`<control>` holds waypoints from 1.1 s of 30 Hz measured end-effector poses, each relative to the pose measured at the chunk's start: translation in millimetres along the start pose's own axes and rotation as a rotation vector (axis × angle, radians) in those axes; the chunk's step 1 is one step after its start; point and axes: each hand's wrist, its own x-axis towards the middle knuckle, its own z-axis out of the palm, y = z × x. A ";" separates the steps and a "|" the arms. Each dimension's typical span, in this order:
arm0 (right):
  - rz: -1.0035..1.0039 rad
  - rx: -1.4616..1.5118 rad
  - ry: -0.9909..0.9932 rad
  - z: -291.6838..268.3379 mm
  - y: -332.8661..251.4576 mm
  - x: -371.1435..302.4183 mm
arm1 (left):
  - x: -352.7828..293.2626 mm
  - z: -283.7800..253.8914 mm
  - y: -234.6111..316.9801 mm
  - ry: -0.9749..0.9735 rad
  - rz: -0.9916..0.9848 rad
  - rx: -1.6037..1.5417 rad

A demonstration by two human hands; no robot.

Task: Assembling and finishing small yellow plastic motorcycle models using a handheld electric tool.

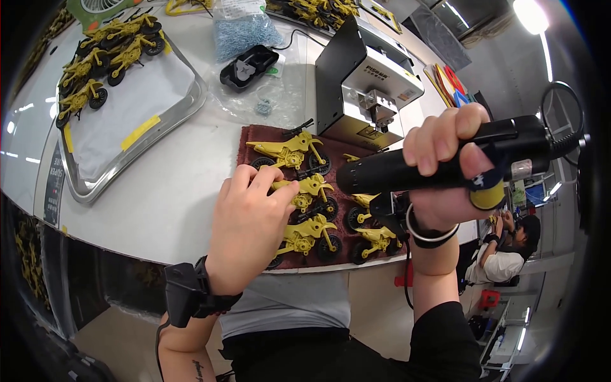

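My right hand [445,153] is wrapped round a black electric screwdriver [375,172] with a coiled cable at its rear. Its front end is over the toys on the right; no bit can be made out. My left hand [254,197] has its fingers bent onto the middle yellow toy motorcycle [312,188] and grips it; part of that toy is hidden under the fingers. Other toy motorcycles lie before and behind it, one at the far end [289,149] and one at the near end [309,235]. All rest on a dark red cloth [251,137].
A black and silver box-shaped machine [375,83] stands behind the cloth. Left of it are a black dish [248,67] and a plastic bag of small screws [242,35]. A metal tray [181,111] at the left bears several toy motorcycles. Another person [503,254] sits far right.
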 end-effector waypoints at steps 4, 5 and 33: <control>0.050 -0.139 0.059 10.3 13.8 -2.1 | -0.3 0.8 -0.4 -0.006 -0.010 0.008; 0.034 -0.160 0.037 10.5 18.2 -2.5 | -0.5 1.0 -0.8 -0.002 -0.014 0.000; -0.157 -0.194 0.150 -77.4 0.9 44.0 | 0.5 0.3 3.6 0.002 -0.019 0.021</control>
